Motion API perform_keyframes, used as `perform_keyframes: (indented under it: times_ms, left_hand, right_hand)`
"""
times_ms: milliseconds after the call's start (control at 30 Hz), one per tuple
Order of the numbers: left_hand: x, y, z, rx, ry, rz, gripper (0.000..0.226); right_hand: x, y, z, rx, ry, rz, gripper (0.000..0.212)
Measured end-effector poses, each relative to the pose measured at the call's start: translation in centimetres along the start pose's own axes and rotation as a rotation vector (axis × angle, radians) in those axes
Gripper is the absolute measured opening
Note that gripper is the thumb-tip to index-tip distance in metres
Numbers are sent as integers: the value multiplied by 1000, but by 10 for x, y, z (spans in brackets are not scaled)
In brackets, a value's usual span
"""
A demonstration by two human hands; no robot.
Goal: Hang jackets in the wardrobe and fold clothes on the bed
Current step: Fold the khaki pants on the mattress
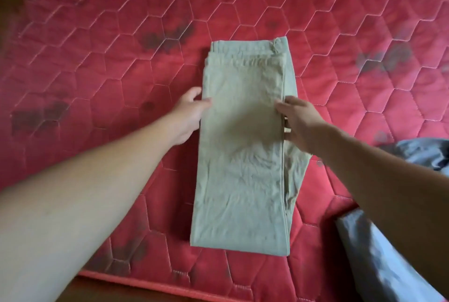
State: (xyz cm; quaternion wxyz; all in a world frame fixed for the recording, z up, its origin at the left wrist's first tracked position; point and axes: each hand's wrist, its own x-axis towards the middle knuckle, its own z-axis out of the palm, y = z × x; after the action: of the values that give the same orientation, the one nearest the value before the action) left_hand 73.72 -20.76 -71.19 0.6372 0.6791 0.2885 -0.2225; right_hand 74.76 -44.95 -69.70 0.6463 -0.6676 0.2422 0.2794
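Note:
Pale khaki trousers (243, 146) lie folded lengthwise on the red quilted mattress (97, 63), waistband at the far end. My left hand (188, 116) grips the left edge of the trousers about midway, thumb on top and fingers tucked under the cloth. On the opposite side, my right hand (300, 123) grips the right edge, thumb on top and fingers curled round the seam. Both forearms reach in from the near side of the bed.
A grey-blue garment (379, 253) lies crumpled at the mattress's near right corner, with more of it (427, 153) further back at the right edge. The mattress's near edge (170, 287) runs along the bottom, with dark wood below it.

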Motion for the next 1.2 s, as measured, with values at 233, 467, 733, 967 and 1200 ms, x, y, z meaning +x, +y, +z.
perform_keyframes:
  times_ms: [233, 467, 733, 967, 1200]
  left_hand:
    - [-37, -80, 0, 36, -130, -325, 48]
    - [-118, -165, 2, -118, -144, -535, 26]
    - [-112, -167, -16, -19, -221, -504, 29]
    - [-166, -214, -6, -10, -191, -591, 31]
    - [-162, -220, -6, 48, -149, -582, 63]
  right_hand:
    - [-13, 95, -20, -149, -89, 403, 17]
    - [-105, 186, -29, 81, -160, 632, 28]
    - [-96, 194, -34, -7, -205, 556, 21]
    - [-134, 243, -37, -124, -155, 618, 28]
    - [-148, 233, -35, -200, -206, 660, 26]
